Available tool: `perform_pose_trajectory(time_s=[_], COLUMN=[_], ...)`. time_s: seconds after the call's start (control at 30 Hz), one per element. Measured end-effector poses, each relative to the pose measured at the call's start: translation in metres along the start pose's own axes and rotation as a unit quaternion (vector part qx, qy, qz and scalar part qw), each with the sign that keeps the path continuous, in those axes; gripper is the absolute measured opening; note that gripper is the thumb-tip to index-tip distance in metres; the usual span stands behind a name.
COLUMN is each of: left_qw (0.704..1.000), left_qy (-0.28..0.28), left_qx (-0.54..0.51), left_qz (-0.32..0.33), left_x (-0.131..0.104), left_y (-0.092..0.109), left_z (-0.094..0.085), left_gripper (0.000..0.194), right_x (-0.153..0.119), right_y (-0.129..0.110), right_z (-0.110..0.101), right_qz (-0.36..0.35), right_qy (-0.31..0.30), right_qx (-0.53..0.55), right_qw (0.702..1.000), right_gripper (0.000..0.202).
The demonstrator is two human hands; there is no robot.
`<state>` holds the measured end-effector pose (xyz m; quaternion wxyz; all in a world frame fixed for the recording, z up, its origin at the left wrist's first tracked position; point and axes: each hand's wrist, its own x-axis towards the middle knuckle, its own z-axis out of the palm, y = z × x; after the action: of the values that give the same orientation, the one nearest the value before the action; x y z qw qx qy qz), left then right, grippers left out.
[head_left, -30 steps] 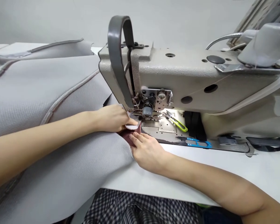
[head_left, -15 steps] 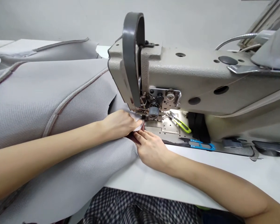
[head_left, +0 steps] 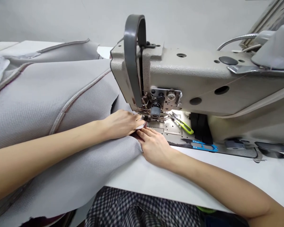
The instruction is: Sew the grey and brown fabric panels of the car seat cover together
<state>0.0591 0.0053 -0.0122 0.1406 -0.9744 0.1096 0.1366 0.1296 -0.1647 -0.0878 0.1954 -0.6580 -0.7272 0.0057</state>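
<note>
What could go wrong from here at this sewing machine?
The left hand and right hand touch the gray fabric close to the working end of the sewing machine, so fingertips might get caught. Fabric draping over the front edge of the table could tug the work askew.

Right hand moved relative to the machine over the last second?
Yes, slightly. The right hand has shifted forward, away from the person's body, and now sits nearer the grey knob on the sewing machine.
</note>
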Motion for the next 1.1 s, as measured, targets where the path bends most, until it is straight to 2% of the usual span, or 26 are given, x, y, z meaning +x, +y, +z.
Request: perform_pose_trajectory(time_s=[0.17, 0.3, 0.5, 0.6, 0.73, 0.93, 1.03, 1.1], left_qw=[0.997, 0.994, 0.995, 0.995, 0.998, 0.994, 0.994, 0.993], left_qy=[-0.019, -0.044, -0.033, -0.032, -0.022, -0.048, -0.045, -0.033], left_qx=[-0.077, -0.095, -0.086, -0.073, -0.044, -0.067, -0.085, -0.096], left_qz=[-0.019, -0.031, -0.038, -0.056, -0.049, -0.067, -0.061, -0.058], left_x=[-0.003, -0.002, 0.001, 0.003, 0.007, 0.007, 0.003, 0.000], left_y=[0.008, 0.015, 0.019, 0.018, 0.017, 0.018, 0.016, 0.015], left_z=[-0.003, -0.002, -0.001, -0.001, 0.000, -0.002, -0.008, -0.011], left_gripper=[0.015, 0.015, 0.016, 0.019, 0.018, 0.019, 0.017, 0.017], right_x=[-0.006, -0.006, -0.003, 0.000, 0.005, 0.004, 0.001, 0.000], right_y=[0.001, 0.000, 0.003, 0.008, 0.011, 0.014, 0.020, 0.022], right_z=[0.001, 0.010, 0.014, 0.013, 0.012, -0.009, -0.024, -0.029], right_qz=[-0.071, -0.047, -0.044, -0.038, -0.024, 0.011, 0.028, 0.016], right_qy=[0.001, 0.011, 0.004, 0.000, -0.022, -0.029, -0.075, -0.097], right_qx=[0.097, 0.110, 0.114, 0.114, 0.105, 0.192, 0.265, 0.281], right_qw=[0.993, 0.993, 0.992, 0.993, 0.994, 0.981, 0.961, 0.955], right_gripper=[0.035, 0.043, 0.036, 0.036, 0.036, 0.031, 0.019, 0.019])
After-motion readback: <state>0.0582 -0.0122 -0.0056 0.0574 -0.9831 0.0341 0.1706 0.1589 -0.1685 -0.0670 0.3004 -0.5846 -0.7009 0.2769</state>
